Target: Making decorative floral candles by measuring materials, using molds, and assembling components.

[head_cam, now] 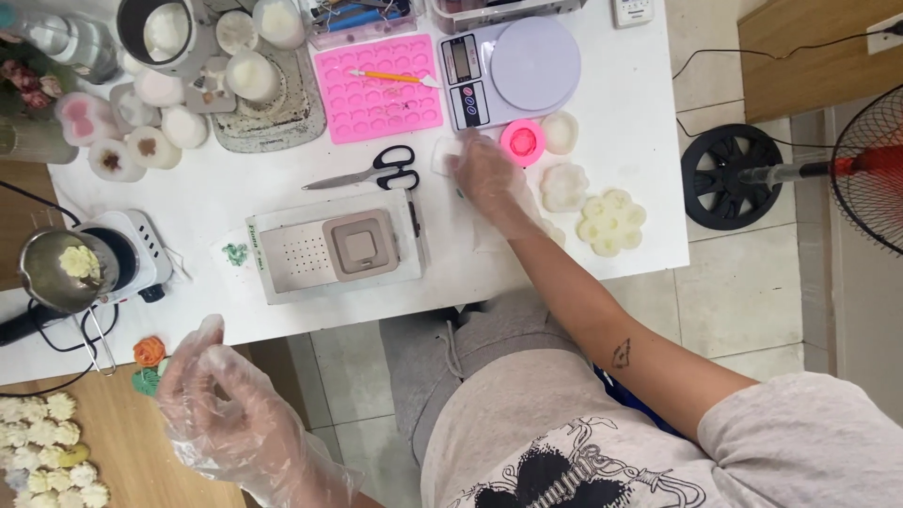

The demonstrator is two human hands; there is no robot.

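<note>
From the head camera we are looking down at a white table [602, 103] crowded with wax-craft things. Our right hand [487, 177], in a thin clear glove, is reaching across the table and resting on a small clear plastic bag [450, 158] lying flat just below the kitchen scale [513, 68]; the fingers are pressing down half-curled, touching the bag rather than clearly pinching it. A pink round mould [523, 142] is sitting just beside that hand, with pale flower-shaped wax pieces [609, 222] near the wrist. Our left hand [226, 409], also gloved, is hovering off the table's near edge with fingers loosely spread, holding nothing.

We are judging the risks from here. The gloves are slippery, so the thin bag could slide instead of lifting. Our forearm is passing close over the wax flowers and could knock one off the table edge. The scissors [372, 172] are lying near the reaching hand, and a metal melting pot [68, 268] is sitting on a small burner [132, 249] near our left hand.
</note>
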